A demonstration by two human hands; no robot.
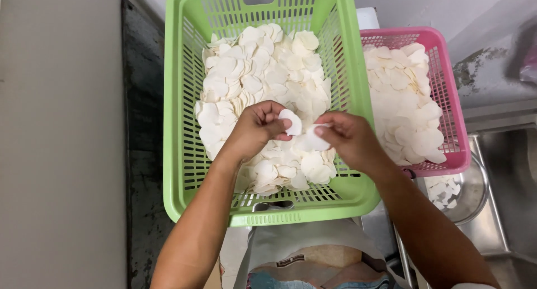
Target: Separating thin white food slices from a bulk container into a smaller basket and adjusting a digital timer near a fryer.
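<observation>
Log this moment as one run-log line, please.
left hand: pinching white disc | right hand: pinching second disc | over green basket of discs | pink basket beside

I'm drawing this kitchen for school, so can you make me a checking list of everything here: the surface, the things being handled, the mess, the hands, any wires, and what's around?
Surface: steel counter at right, mostly covered.
Job's things: green basket heaped with thin white round slices; left hand pinches one white slice, right hand holds another slice.
Clutter: pink basket of similar slices; metal bowl with a few more.
Grippers: both hands bare, over the green basket.
Cables: nothing seen.
Surroundings: grey wall at left; bag below.
</observation>
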